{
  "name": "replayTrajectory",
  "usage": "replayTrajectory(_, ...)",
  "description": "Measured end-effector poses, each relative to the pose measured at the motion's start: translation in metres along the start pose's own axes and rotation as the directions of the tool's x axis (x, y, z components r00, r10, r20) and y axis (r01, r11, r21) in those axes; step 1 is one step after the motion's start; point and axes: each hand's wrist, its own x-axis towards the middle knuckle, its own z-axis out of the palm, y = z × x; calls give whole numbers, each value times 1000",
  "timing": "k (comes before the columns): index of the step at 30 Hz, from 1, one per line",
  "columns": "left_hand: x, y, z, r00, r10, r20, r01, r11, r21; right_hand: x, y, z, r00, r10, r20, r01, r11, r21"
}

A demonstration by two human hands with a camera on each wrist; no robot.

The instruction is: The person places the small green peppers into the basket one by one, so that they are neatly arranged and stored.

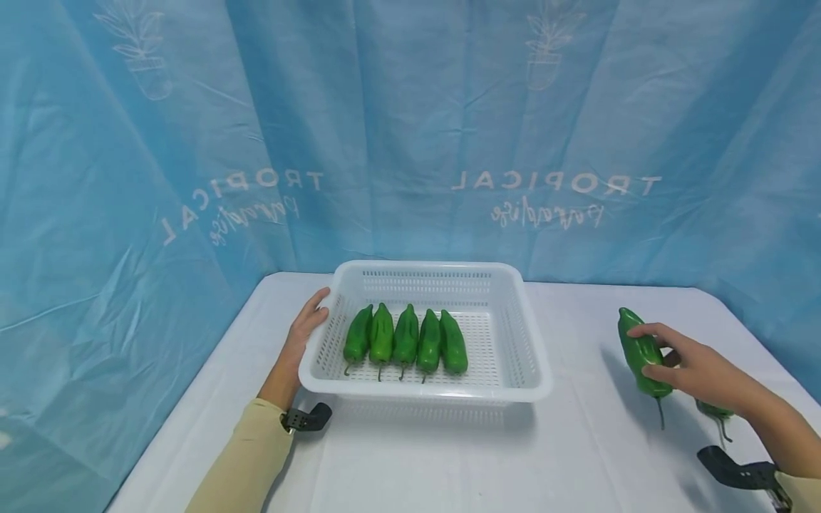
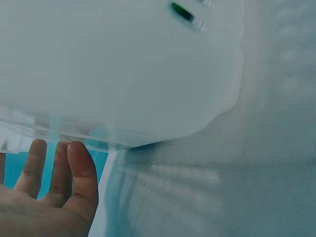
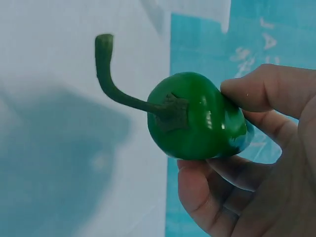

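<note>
In the head view my right hand (image 1: 702,374) pinches a green pepper (image 1: 635,349) between thumb and fingers above the right side of the table. Up close, the right wrist view shows that pepper's curved stem (image 3: 105,69) pointing away from the hand. Another green pepper (image 1: 713,410) lies partly hidden beneath the right hand. A white plastic basket (image 1: 423,392) holds several green peppers (image 1: 406,338) in a row, left of its middle. My left hand (image 1: 301,338) touches the basket's left rim, its fingers fairly straight in the left wrist view.
The table has a white cover (image 1: 436,463). Blue printed curtains (image 1: 410,128) hang behind it and along both sides. Each wrist carries a black strap (image 1: 300,419) with a camera mount.
</note>
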Motion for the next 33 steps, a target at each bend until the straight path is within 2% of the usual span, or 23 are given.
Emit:
replayTrajectory(4,0,0,1,1000,-8,3,8,1000,8,-15,-11,5,999,-28,-47,26,998,-59)
replayTrajectory(7,0,0,0,1000,-7,6,7,1000,8,-26,-25,12,992,-89,-90,83,994,-66)
replayTrajectory(14,-1,1,-2,1000,-3,8,3,1000,-6,-38,-56,21,940,-293,-176,288,956,-53)
replayTrajectory(17,-1,0,-1,1000,-6,9,6,1000,-6,-39,-63,21,932,-315,-176,312,949,-49)
replayTrajectory(20,-1,0,1,1000,-8,20,8,1000,-11,-38,-69,19,937,-311,-157,307,951,-49)
replayTrajectory(26,0,0,1,1000,-18,-7,18,1000,8,-34,-82,15,929,-344,-136,341,939,-46)
replayTrajectory(31,0,2,0,1000,-18,1,18,1000,10,-34,-94,11,928,-357,-106,356,934,-28)
replayTrajectory(33,-1,2,0,1000,-20,3,20,1000,7,-32,-98,8,920,-376,-110,375,926,-33)
